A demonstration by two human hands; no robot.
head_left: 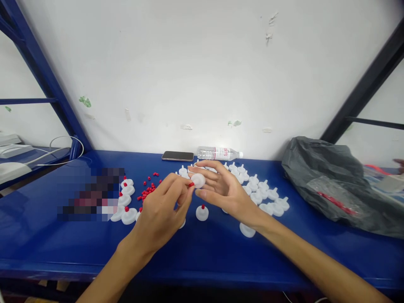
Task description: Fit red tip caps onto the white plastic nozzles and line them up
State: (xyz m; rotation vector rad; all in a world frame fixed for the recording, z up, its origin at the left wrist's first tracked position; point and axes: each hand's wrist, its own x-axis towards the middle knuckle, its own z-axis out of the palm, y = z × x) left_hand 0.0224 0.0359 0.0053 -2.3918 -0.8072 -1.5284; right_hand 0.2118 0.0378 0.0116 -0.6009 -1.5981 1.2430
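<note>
My left hand [164, 206] pinches a small red cap [191, 184] between thumb and fingertips, at the tip of a round white spouted lid [198, 181]. My right hand [221, 183] holds that lid between thumb and fingers, its other fingers stretched out. Under the hands, a white lid with a red cap on its spout [202, 213] stands upright on the blue table [208, 256]. Several loose red caps [148, 191] lie beyond my left hand. White lids with bare spouts [261, 189] cluster behind and right of my right hand, which partly hides them.
Lids with red caps [128, 215] stand at the left, beside a pixelated patch. At the back lie a phone [177, 156] and a plastic bottle [217, 153] near the wall. A dark grey bag [315, 176] with a clear packet of red pieces [337, 202] occupies the right.
</note>
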